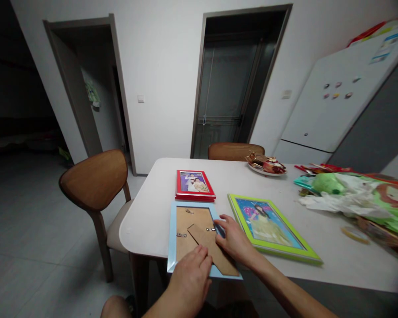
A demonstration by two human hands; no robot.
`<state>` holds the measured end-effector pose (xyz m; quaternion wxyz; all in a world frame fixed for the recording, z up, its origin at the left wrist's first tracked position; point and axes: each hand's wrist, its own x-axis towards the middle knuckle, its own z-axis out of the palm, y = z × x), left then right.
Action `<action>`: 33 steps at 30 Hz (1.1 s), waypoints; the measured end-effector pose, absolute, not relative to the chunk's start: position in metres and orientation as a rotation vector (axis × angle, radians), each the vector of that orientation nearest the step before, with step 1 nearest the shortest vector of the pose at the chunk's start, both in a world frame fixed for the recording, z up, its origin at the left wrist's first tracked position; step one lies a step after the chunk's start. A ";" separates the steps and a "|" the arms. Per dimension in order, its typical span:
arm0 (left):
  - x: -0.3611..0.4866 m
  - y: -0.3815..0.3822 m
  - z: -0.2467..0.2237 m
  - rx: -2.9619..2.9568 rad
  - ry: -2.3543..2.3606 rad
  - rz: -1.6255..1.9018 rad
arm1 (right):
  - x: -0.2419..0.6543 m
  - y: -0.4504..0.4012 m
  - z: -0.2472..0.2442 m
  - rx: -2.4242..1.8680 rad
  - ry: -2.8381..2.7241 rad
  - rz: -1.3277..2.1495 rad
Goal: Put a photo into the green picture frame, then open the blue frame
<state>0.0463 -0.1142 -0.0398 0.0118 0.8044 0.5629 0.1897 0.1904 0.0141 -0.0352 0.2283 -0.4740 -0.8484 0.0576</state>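
Note:
A light blue picture frame [172,238] lies face down near the table's front edge, its brown backing board [183,221] showing. A brown stand leg [228,263] slants across the backing, and small metal clips [210,229] sit on the board. My left hand [191,276] rests over the frame's lower part with its fingers together and bent. At the right side of the frame, my right hand [234,238] curls its fingers about the rim beside a clip. A dark patch between thumb and forefinger cannot be made out.
Red picture frames [195,185] lie stacked behind the blue one. A green picture frame [268,223] lies face up to the right. Farther right are a plate of items [267,164], a tape roll [354,235] and crumpled bags [351,194]. Wooden chairs [94,181] stand around the table.

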 end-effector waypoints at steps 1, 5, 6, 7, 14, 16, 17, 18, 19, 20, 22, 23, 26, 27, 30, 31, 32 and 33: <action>0.040 -0.117 -0.034 2.439 1.776 0.599 | 0.189 0.016 -0.034 -1.289 -2.353 0.159; 0.013 -0.124 -0.024 2.261 1.809 0.629 | 0.184 0.023 -0.029 -1.249 -2.403 0.200; 0.009 -0.125 -0.024 2.243 1.790 0.634 | 0.182 0.024 -0.028 -1.241 -2.399 0.198; 0.006 -0.126 -0.026 2.230 1.770 0.643 | 0.181 0.024 -0.028 -1.237 -2.392 0.194; 0.008 -0.127 -0.032 2.223 1.759 0.738 | 0.176 0.016 -0.024 -1.224 -2.387 0.053; 0.008 -0.128 -0.031 2.227 1.770 0.750 | 0.170 0.009 -0.021 -1.172 -2.365 0.024; 0.008 -0.129 -0.031 2.230 1.771 0.749 | 0.164 0.005 -0.020 -1.123 -2.373 0.060; 0.009 -0.129 -0.030 2.234 1.774 0.744 | 0.157 0.001 -0.019 -1.061 -2.396 0.124; 0.009 -0.130 -0.030 2.239 1.778 0.737 | 0.149 -0.003 -0.019 -0.997 -2.426 0.197; 0.009 -0.130 -0.029 2.246 1.784 0.731 | 0.141 -0.006 -0.019 -0.939 -2.459 0.259; 0.010 -0.130 -0.028 2.256 1.803 0.721 | 0.125 -0.010 -0.019 -0.874 -2.508 0.296; 0.010 -0.130 -0.028 2.260 1.811 0.719 | 0.118 -0.011 -0.020 -0.868 -2.518 0.274; 0.011 -0.129 -0.027 2.267 1.818 0.712 | 0.105 -0.011 -0.021 -0.894 -2.521 0.182; 0.011 -0.129 -0.027 2.269 1.817 0.710 | 0.103 -0.010 -0.022 -0.910 -2.515 0.153; 0.011 -0.128 -0.029 2.263 1.823 0.715 | 0.103 -0.007 -0.024 -0.946 -2.503 0.113; 0.011 -0.128 -0.029 2.260 1.824 0.723 | 0.103 -0.005 -0.025 -0.940 -2.499 0.127; 0.011 -0.128 -0.030 2.256 1.821 0.733 | 0.104 -0.002 -0.026 -0.928 -2.490 0.155; 0.010 -0.129 -0.030 2.253 1.816 0.742 | 0.106 0.001 -0.027 -0.919 -2.471 0.189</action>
